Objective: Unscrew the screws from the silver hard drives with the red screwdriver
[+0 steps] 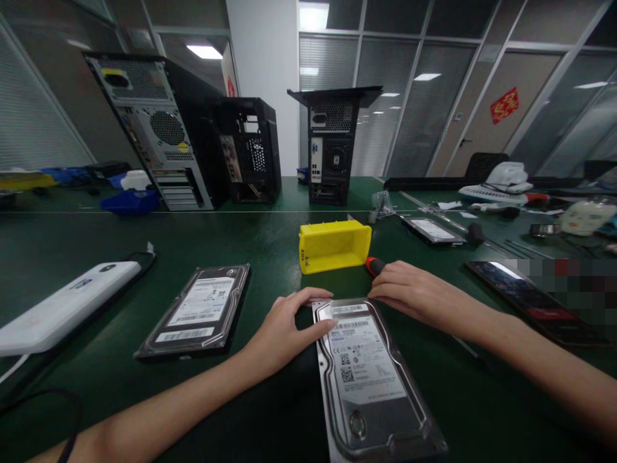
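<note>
A hard drive [371, 379] lies label-up on the green table, straight in front of me. My left hand [284, 331] rests on its far left corner, fingers spread across the label. My right hand [409, 292] lies flat just beyond the drive's far right corner, over a screwdriver whose red and black handle [375, 265] sticks out past the fingers; whether the hand grips it is unclear. A second hard drive [197, 312] lies to the left, untouched.
A yellow plastic bin [333, 245] stands just beyond my hands. Three open computer towers [159, 128] stand at the back. A white box [58, 308] sits at left, a phone [530, 299] and another drive [432, 230] at right, among scattered tools.
</note>
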A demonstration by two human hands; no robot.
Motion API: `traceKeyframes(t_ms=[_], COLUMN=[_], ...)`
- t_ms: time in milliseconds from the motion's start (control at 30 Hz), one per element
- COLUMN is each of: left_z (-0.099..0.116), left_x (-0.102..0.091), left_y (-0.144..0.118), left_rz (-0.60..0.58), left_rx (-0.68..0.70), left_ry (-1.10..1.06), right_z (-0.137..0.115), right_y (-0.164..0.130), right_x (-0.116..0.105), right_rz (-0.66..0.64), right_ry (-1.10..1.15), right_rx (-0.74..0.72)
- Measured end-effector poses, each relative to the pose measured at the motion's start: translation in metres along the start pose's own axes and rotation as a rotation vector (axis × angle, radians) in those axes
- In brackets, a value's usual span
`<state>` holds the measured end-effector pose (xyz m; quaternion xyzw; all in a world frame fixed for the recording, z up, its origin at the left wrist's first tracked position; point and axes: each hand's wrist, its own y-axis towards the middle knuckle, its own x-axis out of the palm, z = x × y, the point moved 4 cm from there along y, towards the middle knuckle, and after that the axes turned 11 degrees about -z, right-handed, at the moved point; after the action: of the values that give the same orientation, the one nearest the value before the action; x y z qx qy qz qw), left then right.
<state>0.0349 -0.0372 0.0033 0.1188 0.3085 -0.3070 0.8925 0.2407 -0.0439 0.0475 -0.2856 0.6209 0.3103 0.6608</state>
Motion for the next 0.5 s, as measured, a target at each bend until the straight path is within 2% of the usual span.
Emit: traceKeyframes(t_ms=[367,500], left_z=[-0.0024,0.0002], left_x=[-0.0009,-0.0016], left_y=[-0.0009,0.0051], left_rz=[-0.001,-0.049], left_rx=[-0.002,0.021], left_ry=[0.004,-0.049], right_z=[0.0020,0.0044], right_y=[-0.0023,-0.0022], right_x=[-0.0017,-0.0010], right_rz=[-0.019,-0.021], right_ry=[0.055,0.057], right_rx=[0.021,0.030])
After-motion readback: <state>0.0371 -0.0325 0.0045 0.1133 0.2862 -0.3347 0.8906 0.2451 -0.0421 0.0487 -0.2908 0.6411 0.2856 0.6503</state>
